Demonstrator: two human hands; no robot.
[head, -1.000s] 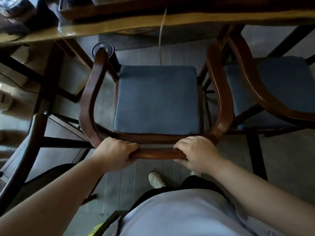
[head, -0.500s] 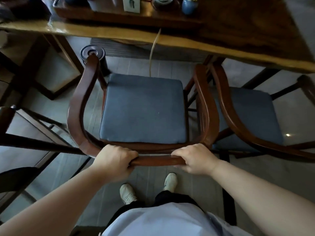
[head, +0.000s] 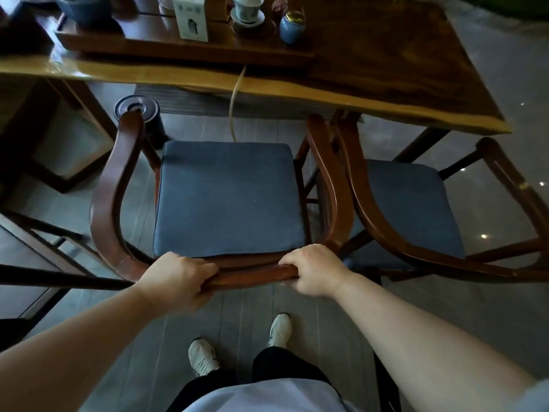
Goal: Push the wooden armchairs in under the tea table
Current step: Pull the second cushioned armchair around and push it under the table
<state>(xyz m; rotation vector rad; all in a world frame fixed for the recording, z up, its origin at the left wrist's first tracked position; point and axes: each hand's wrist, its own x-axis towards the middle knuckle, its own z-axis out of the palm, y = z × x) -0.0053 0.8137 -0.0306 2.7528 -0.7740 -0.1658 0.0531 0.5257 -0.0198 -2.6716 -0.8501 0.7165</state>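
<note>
The curved back rail of the blue-cushioned wooden armchair (head: 228, 200) is being clenched by the left hand (head: 178, 281) and right hand (head: 315, 270); a straight push toward the glossy wooden tea table (head: 371, 81) is being called for.

Tea table (head: 386, 93): wooden tray (head: 166, 46), blue jar (head: 292, 28). Floor (head: 246, 319): two armchairs (head: 113, 185) (head: 371, 215), black canister (head: 139, 110).

Person seen from above: both forearms bare, no watch/rings visible on left hand (head: 178, 282) or right hand (head: 316, 270). Pale grey-blue top (head: 261, 396), short sleeve edge at far right. Black trousers (head: 285, 367). White trainers (head: 203, 356) w/ laces, one per foot.
</note>
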